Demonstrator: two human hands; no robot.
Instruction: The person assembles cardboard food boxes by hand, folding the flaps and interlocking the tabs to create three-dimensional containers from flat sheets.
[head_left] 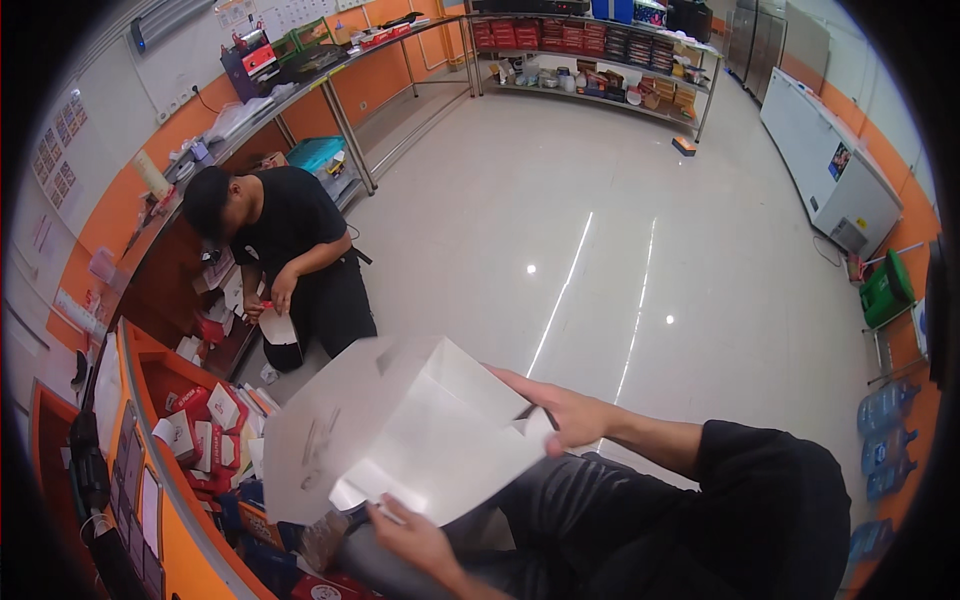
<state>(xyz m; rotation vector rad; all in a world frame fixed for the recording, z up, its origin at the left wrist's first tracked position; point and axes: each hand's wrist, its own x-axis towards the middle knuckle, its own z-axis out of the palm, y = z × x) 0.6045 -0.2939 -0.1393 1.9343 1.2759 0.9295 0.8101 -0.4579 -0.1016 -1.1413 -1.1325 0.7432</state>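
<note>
Over my lap I hold a large white cardboard box [450, 430], partly folded, with its pale inside toward me and a wide lid panel [340, 425] spread out to the left. My right hand [565, 412] grips the box's right side, fingers behind the wall and thumb by a folded corner flap. At the near left corner, my left hand [415, 540] pinches a small flap between thumb and fingers. Part of that hand's grip is blurred.
At left, a co-worker [285, 235] in black bends over a smaller white carton [280, 328]. Red and white cartons [205, 430] fill an orange-edged shelf beside me. A steel shelf rack [600, 60] stands at the back, a chest freezer [825, 160] at right, water bottles [888, 450] below it.
</note>
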